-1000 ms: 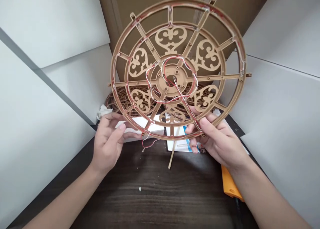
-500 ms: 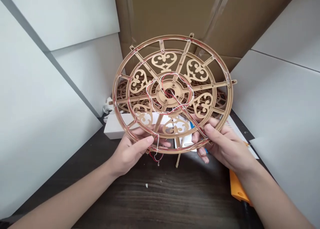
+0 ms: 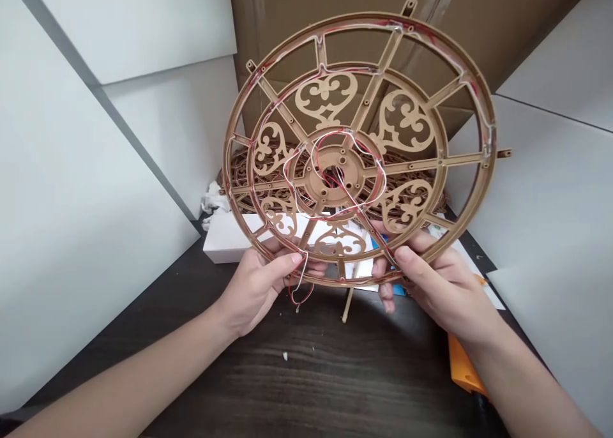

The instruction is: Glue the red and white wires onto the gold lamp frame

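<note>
A round gold-brown wheel frame [image 3: 446, 163] with spokes and scroll ornaments is held up, tilted, above the table. My left hand [image 3: 258, 285] grips its lower left rim, thumb on the near face and fingers behind. On the lower right, my right hand [image 3: 438, 281] pinches the rim by a spoke, its fingers partly hidden behind. Red and white wires [image 3: 339, 216] loop around the hub and run along the rings and one spoke. A loose wire end [image 3: 297, 301] dangles under the rim beside my left hand.
Behind the wheel, more brown lattice frames [image 3: 239, 170] are stacked, partly hidden. A white box [image 3: 223, 237], crumpled white paper [image 3: 214, 198], a thin stick [image 3: 348, 304] and an orange tool [image 3: 463, 364] lie on the dark table [image 3: 306, 387]. White panels [image 3: 119, 246] flank both sides; cardboard [image 3: 306, 4] stands behind.
The wheel frame has tipped more upright and its top edge has risen closer to the camera. Both hands keep their hold at the lower rim.
</note>
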Available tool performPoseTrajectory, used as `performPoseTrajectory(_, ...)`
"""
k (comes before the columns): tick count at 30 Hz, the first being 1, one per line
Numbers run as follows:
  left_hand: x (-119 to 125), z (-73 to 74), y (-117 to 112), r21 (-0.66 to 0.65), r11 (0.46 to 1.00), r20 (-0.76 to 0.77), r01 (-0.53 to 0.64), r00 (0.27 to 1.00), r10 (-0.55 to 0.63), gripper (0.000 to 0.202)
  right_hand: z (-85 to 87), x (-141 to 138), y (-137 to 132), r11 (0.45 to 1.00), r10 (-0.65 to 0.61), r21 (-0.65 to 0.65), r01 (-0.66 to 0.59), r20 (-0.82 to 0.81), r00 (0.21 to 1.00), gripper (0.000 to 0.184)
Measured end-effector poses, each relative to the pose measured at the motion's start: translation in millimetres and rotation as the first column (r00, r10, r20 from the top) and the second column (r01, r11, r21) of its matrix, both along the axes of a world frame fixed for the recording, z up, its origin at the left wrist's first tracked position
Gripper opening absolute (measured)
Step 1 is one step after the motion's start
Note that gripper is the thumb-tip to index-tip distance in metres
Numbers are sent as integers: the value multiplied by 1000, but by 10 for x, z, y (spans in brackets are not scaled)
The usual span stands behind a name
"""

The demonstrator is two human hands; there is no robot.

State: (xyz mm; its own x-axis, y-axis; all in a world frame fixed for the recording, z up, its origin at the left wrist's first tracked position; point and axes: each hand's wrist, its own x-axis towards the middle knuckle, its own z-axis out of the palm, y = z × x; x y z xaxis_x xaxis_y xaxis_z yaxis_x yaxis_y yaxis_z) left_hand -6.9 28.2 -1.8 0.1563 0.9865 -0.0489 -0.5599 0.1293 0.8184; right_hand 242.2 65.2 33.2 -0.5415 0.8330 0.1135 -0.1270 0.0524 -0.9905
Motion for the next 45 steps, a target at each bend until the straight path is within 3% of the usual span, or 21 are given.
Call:
performPoseTrajectory(13,-4,31,4,19,1000,0,-15,1000,15,14,30,2,-18,999,-32,-12,32,31,999,34)
performPoseTrajectory(23,-51,16,2,95,988,-40,122,992,-119,22,67,52,45,981,-103,-163,103,13,995,35)
performPoseTrajectory(28,-44,22,13,117,988,-61,103,993,-97,24,55,22,57,971,-227,-41,236,160,961,44)
performPoseTrajectory(31,-39,16,6,122,992,-60,45,997,-38,24,91,10,6,904,-424,182,388,256,869,47)
performPoseTrajectory(32,-41,15,3,118,992,-56,33,998,-26,23,119,7,-31,848,-517,274,454,244,820,45)
performPoseTrajectory(34,-48,15,-3,99,995,-48,21,999,-16,20,191,-20,-132,681,-698,468,563,179,694,32)
performPoseTrajectory(35,-51,16,-4,88,996,-44,18,999,-15,18,227,-53,-189,609,-743,565,557,159,650,27)
performPoseTrajectory(36,-53,16,-4,80,997,-43,14,999,-11,17,257,-102,-245,571,-756,662,485,194,625,22)
performPoseTrajectory(37,-53,16,-3,75,997,-42,6,999,-3,16,277,-171,-294,579,-727,740,341,280,626,22)
performPoseTrajectory(38,-50,17,-1,74,997,-40,-5,999,8,16,283,-258,-333,622,-645,771,136,407,646,23)
performPoseTrajectory(39,-46,17,2,76,997,-39,-15,999,17,16,275,-356,-358,632,-579,775,-33,500,644,28)
performPoseTrajectory(40,-41,17,4,76,997,-40,-19,999,22,16,253,-461,-369,609,-560,785,-109,523,643,33)
performPoseTrajectory(42,-32,19,8,88,996,-45,-32,998,36,15,190,-654,-357,617,-547,773,-145,554,628,39)
performPoseTrajectory(45,-33,21,6,123,991,-39,-61,997,66,16,121,-831,-310,697,-514,714,-70,565,645,31)
